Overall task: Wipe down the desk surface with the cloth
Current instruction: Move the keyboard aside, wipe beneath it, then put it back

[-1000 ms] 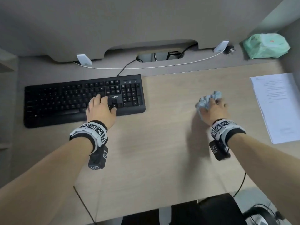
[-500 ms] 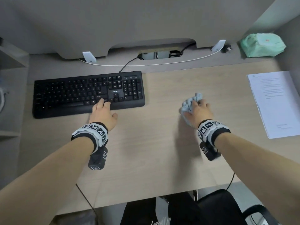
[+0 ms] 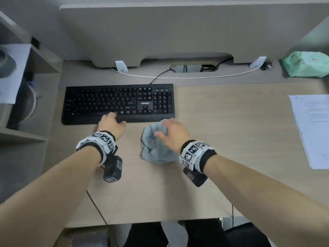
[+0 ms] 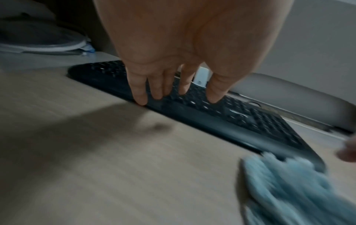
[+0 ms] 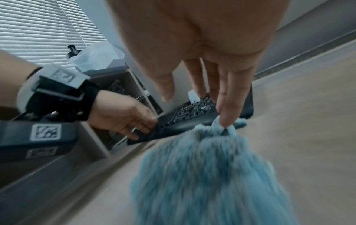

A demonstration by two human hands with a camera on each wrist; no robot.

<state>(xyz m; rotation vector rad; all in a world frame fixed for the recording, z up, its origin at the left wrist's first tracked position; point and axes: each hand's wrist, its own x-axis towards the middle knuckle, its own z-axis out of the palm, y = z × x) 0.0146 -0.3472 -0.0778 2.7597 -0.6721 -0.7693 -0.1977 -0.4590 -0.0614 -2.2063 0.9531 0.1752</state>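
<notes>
Your desk (image 3: 231, 139) carries the keyboard (image 3: 118, 103) at its back left. The cloth (image 3: 156, 148) lies bunched just in front of the keyboard's right end, under your right hand (image 3: 173, 133), fingers spread and straight, tips pressing its far edge. Your left hand (image 3: 112, 124) rests 4 loosely spread fingers on the keyboard's front edge.

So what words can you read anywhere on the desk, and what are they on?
"LONSAN": this is roughly how the white brand name on the black keyboard reads; the letters are small.
Key letters on the keyboard: too small to read.
Printed lines on the sheet of paper: too small and blurred to read.
Black-and-white squares on the wristbands: patterns, not words.
</notes>
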